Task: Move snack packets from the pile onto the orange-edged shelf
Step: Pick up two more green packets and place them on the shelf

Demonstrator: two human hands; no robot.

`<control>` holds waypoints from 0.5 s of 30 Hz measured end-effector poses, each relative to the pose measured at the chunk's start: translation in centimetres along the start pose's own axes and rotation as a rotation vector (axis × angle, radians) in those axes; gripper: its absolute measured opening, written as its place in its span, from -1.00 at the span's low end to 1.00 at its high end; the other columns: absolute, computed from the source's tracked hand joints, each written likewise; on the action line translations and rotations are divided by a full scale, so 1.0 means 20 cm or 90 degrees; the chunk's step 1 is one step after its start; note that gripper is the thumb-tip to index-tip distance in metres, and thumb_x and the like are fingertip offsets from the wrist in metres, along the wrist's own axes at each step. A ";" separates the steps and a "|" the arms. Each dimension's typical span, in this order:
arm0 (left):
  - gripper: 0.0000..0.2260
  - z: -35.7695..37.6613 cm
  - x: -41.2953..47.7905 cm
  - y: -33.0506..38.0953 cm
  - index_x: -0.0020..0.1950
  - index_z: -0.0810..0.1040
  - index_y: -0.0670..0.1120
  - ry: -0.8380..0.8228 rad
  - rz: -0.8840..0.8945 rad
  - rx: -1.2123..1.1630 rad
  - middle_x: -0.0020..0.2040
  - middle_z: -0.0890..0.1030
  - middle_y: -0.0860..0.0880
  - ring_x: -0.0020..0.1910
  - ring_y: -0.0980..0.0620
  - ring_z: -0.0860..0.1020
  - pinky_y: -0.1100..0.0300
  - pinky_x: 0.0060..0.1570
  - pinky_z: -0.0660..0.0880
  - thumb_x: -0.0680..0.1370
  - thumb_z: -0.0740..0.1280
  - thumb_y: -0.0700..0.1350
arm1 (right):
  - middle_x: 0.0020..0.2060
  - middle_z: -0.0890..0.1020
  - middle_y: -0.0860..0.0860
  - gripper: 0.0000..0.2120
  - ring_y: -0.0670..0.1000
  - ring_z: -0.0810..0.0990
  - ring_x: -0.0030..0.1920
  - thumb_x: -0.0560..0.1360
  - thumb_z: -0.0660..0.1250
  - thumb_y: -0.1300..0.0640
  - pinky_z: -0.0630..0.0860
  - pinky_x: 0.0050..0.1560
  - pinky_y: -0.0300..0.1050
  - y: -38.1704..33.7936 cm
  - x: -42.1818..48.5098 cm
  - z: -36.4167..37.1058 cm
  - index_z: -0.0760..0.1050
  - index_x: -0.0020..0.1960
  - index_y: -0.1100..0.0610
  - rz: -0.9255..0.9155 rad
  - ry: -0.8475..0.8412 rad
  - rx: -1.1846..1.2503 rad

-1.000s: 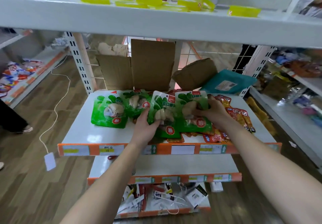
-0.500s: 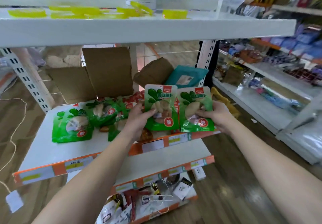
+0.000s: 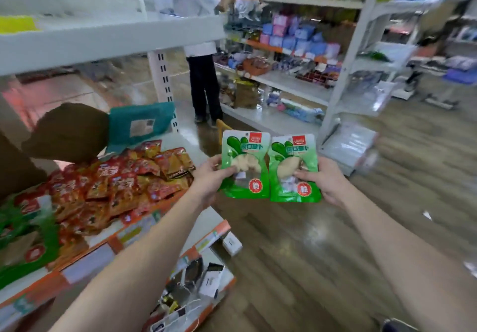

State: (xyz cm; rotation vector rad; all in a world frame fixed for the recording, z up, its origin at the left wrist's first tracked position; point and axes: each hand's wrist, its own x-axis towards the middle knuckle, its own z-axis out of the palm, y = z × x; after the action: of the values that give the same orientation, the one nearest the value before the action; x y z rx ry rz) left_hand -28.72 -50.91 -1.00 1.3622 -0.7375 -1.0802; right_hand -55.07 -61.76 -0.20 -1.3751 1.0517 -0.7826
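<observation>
The left hand (image 3: 209, 180) and right hand (image 3: 324, 183) each pinch a green packet (image 3: 245, 166) upright over the floor (image 3: 296, 254), right of the pile (image 3: 124, 176); such shallow edge pinches may let one slip.

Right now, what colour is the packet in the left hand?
The packet is green and white, with red badges; head view shows it.
</observation>
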 end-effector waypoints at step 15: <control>-0.75 1.23 0.36 -0.37 0.20 0.60 -0.13 -0.180 -0.110 0.029 0.11 0.70 -0.09 0.10 -0.08 0.67 -0.04 0.10 0.62 0.54 0.42 -0.31 | -0.06 0.74 0.12 -0.67 0.12 0.72 -0.04 0.38 0.53 0.36 0.64 0.05 0.07 0.38 -0.13 -1.16 0.64 0.13 0.22 0.063 0.224 -0.017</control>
State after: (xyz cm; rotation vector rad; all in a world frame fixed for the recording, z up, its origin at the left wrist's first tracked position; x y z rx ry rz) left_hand -49.72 -66.26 -6.51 1.3451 -0.8659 -1.4201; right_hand -78.36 -67.52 -4.99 -1.2224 1.3960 -0.9615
